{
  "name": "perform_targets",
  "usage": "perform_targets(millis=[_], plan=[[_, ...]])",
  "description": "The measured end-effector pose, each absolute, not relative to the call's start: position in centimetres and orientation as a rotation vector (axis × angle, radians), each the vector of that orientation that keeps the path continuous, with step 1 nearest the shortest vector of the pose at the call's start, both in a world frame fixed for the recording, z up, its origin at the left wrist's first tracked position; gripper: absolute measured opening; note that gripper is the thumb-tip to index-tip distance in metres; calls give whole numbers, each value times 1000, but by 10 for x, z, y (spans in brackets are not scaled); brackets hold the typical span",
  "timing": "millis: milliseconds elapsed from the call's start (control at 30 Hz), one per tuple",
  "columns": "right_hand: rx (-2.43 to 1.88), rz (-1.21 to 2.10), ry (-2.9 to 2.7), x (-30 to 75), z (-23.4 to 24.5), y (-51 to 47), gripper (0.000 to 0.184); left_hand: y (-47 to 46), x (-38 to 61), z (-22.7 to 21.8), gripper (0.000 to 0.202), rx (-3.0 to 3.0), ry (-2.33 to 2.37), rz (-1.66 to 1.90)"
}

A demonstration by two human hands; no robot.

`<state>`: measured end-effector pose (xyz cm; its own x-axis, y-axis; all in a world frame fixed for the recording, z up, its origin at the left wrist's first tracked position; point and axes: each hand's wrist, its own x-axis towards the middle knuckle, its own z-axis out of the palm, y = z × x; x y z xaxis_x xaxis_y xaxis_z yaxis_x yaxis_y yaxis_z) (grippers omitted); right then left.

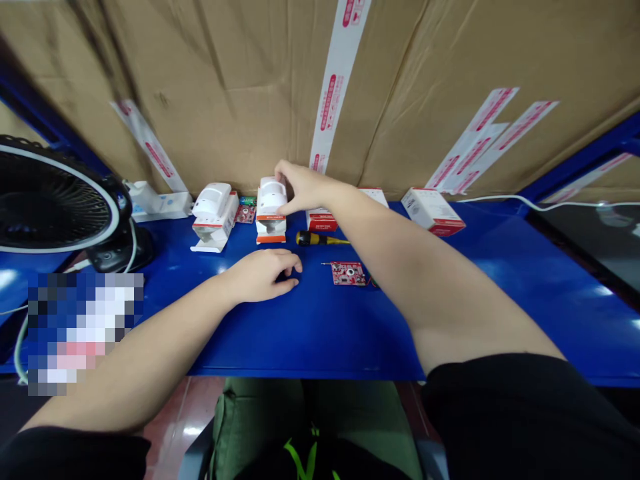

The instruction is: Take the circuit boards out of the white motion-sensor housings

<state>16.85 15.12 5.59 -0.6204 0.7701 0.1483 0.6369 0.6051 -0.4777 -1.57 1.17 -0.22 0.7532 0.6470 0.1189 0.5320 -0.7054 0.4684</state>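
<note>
White sensor [273, 195] could tip off the open box [271, 229] if nudged sideways or released unevenly; box looks narrow, likely light. Sensor sits inside right hand [303, 188] grip, atop the box: thumb at lower right, fingers at upper right, apparently pinching it. Left hand [265, 273] empty, fingers loosely curled, nearer the desk [295, 340] edge.

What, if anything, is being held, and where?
The right hand spans the right side of the white motion detector, thumb low, fingers high; whether it grips cannot be told. The left hand holds nothing visible.
</note>
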Motion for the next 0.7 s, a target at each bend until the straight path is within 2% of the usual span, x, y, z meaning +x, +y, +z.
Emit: perform_targets(millis=[500, 600, 700], plan=[[-1175, 435, -2529, 160, 54, 150, 68, 13, -15, -2, 15, 2544, 874, 378], [-1040, 329, -2412, 180, 63, 132, 53, 13, -15, -2, 15, 2549, 886, 371], [-1115, 271, -2366, 215, 70, 101, 22, 12, -16, -2, 16, 2561, 884, 369]])
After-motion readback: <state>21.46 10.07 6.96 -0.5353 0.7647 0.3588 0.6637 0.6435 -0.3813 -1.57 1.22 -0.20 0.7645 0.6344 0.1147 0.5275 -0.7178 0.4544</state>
